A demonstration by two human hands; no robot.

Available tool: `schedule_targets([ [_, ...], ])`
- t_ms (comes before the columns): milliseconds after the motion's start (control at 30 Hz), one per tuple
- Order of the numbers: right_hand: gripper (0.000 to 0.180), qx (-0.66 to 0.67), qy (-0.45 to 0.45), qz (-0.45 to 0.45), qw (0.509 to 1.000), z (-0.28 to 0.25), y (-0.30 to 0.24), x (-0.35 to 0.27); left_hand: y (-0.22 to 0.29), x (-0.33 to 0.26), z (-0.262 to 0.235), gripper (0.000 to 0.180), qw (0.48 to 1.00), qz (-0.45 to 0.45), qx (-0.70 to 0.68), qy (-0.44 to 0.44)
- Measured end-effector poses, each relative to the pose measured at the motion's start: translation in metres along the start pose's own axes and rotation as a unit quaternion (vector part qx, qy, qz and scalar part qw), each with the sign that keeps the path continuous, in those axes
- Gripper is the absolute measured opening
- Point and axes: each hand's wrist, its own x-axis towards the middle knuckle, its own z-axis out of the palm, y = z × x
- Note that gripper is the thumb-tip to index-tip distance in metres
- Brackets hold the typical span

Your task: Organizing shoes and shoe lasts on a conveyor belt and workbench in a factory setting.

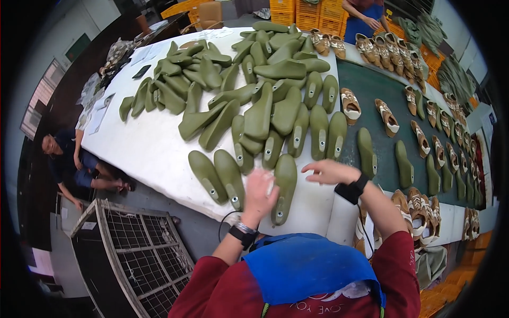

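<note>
Green shoe lasts [258, 117] lie heaped on the white table. Before me, one last [285, 185] lies between my two hands, and a pair of lasts [229, 177] lies just left of them. My left hand [259, 195] is over the table's near part, beside the left edge of the middle last. Its fingers bend downward and are slightly blurred, so their tips and any hold are hidden. To the right of that last hovers my right hand [331, 174], thumb and forefinger apart, nothing between them.
On the right runs a green conveyor belt [352, 77] with brown and white shoes [387, 117] and single lasts. More shoes [419, 209] stand at its near edge. A wire-mesh rack [140, 249] is at lower left. One person [79, 164] sits left; another [366, 18] stands at the far side.
</note>
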Motion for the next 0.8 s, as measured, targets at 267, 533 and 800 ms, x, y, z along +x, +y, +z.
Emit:
schedule_targets([
  [267, 0.078, 0.025, -0.032, 0.191, 0.981, 0.102, -0.069, 0.037, -0.212, -0.047, -0.078, 0.056, 0.9, -0.43, 0.064, -0.003],
  [533, 0.071, -0.101, 0.05, 0.221, 0.969, 0.138, -0.06, 0.025, -0.188, -0.059, -0.066, 0.06, 0.848, -0.499, -0.168, -0.062],
  [800, 0.063, -0.081, 0.143, 0.261, 0.951, 0.169, -0.07, -0.024, -0.095, -0.104, -0.073, 0.064, 0.853, -0.465, -0.208, -0.114],
])
